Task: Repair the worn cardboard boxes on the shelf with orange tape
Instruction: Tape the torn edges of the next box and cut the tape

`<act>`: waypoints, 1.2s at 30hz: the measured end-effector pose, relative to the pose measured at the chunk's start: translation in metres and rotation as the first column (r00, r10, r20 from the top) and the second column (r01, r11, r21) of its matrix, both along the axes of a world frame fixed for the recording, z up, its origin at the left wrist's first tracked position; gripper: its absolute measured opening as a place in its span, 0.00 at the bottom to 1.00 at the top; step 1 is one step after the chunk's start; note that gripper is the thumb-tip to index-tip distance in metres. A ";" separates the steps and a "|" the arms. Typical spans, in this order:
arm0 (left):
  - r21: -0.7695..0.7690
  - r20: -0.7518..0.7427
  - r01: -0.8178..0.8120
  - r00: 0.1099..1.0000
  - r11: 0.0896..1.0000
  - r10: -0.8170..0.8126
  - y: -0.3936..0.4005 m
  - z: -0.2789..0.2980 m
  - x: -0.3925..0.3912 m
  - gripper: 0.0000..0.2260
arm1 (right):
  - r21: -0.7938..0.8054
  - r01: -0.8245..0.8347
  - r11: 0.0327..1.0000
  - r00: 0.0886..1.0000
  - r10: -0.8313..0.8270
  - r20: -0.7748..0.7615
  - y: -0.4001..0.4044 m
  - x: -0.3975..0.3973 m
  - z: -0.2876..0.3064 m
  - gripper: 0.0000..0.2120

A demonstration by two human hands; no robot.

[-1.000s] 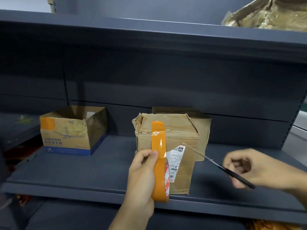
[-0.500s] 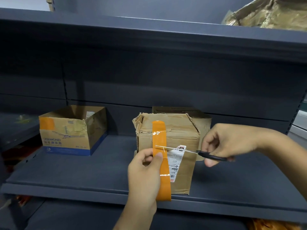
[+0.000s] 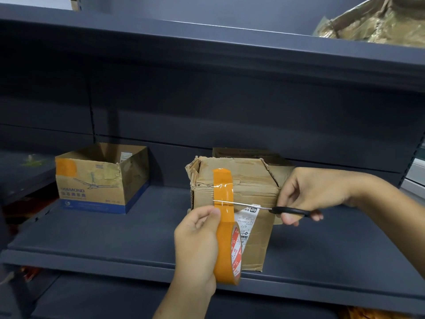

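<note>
A worn brown cardboard box (image 3: 250, 180) with a torn top edge and a white shipping label stands in the middle of the grey shelf (image 3: 138, 238). An orange tape strip (image 3: 222, 187) runs from its top down over the front face to the orange tape roll (image 3: 227, 252). My left hand (image 3: 197, 242) grips that roll in front of the box. My right hand (image 3: 308, 194) holds black-handled scissors (image 3: 288, 211), whose thin blades lie across the strip just above my left thumb.
An open-topped box (image 3: 92, 185) with an orange tape patch at its upper left corner sits on the shelf's left. Another brown box (image 3: 248, 152) stands behind the worn one. Crumpled taped cardboard (image 3: 377, 21) lies on the upper shelf at right.
My right hand has come in from the right with the scissors, and the blades now cross the tape strip. My left hand has turned the roll slightly, showing its red and white core.
</note>
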State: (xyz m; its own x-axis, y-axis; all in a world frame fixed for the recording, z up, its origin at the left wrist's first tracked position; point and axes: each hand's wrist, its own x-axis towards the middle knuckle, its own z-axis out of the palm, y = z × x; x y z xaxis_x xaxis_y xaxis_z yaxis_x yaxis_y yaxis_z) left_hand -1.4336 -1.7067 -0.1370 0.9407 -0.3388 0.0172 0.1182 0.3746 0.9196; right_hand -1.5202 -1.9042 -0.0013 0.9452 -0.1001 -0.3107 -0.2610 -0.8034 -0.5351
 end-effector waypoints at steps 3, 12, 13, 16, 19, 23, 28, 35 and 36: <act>-0.024 -0.005 0.007 1.000 1.000 -0.007 0.000 0.002 0.000 0.04 | 0.006 -0.008 1.000 1.000 0.008 -0.004 -0.001 0.002 -0.001 0.31; -0.045 -0.016 0.006 1.000 0.999 -0.006 0.000 0.005 -0.001 0.05 | -0.010 0.014 1.000 0.996 -0.013 0.085 0.000 0.004 -0.009 0.22; -0.047 -0.017 0.003 1.000 0.999 -0.004 0.000 0.005 0.000 0.05 | -0.014 0.018 1.000 0.995 -0.017 0.096 0.000 0.004 -0.010 0.22; -0.047 -0.012 -0.001 1.000 0.999 0.000 0.000 0.004 0.000 0.07 | -0.008 0.004 1.000 0.991 -0.003 0.134 -0.004 0.003 -0.013 0.22; -0.046 -0.018 0.014 1.000 0.999 -0.014 0.000 0.003 -0.001 0.07 | 0.001 -0.006 1.000 0.989 0.006 0.146 -0.007 0.002 -0.017 0.21; -0.036 -0.012 -0.001 1.000 0.999 0.000 0.003 -0.002 -0.003 0.12 | 0.032 0.009 0.999 0.985 -0.014 0.171 -0.009 0.002 -0.024 0.18; -0.017 0.008 -0.095 0.995 0.995 0.095 0.012 -0.007 -0.002 0.12 | 0.094 0.004 0.996 0.977 -0.023 0.211 -0.013 -0.006 -0.031 0.19; -0.012 0.097 -0.268 0.959 0.963 0.268 0.029 -0.014 0.010 0.08 | 0.156 0.024 0.987 0.955 -0.069 0.290 -0.017 -0.022 -0.044 0.25; -0.017 0.099 -0.289 0.952 0.957 0.289 0.033 -0.016 0.012 0.07 | 0.161 0.034 0.986 0.949 -0.082 0.305 -0.017 -0.025 -0.046 0.23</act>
State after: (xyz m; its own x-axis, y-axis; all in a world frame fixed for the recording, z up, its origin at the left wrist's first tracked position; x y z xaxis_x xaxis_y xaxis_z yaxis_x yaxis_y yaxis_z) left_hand -1.4215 -1.6738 -0.1529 0.9919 -0.0527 0.1159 -0.0873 0.3809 0.9205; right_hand -1.5455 -1.9216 -0.0473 0.9910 -0.1323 -0.0192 -0.1066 -0.6947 -0.7114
